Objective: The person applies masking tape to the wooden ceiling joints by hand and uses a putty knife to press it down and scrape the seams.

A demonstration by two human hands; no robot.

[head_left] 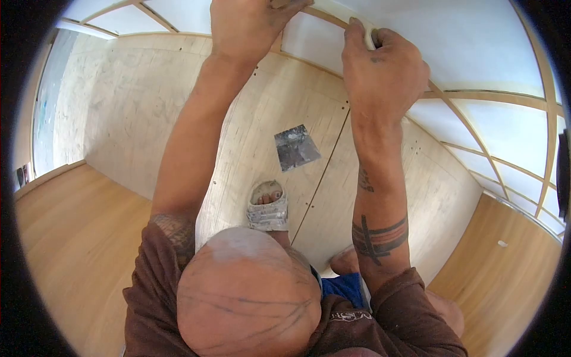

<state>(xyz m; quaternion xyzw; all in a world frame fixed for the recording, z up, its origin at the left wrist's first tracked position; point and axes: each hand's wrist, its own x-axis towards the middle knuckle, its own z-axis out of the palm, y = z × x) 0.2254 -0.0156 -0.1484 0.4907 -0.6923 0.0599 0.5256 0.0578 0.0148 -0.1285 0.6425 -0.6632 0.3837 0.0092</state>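
Observation:
My right hand (386,71) is closed, thumb and curled fingers around a narrow whitish object (370,39) that looks like the edge of a roll of tape. It is raised in front of the lattice of wooden strips and white panels. My left hand (247,27) is up at the same lattice and cut off by the top of the view, so most of its fingers are hidden; one finger points right along the wood. Between the two hands runs a tan wooden strip (327,15).
On the pale plywood floor (250,119) lies a square dark grey sheet (297,147) with whitish smears. My foot in a dirty white clog (267,208) is behind it, below my raised knee (247,297). Wood-coloured boards (77,238) flank both sides. White panels (470,41) rise ahead.

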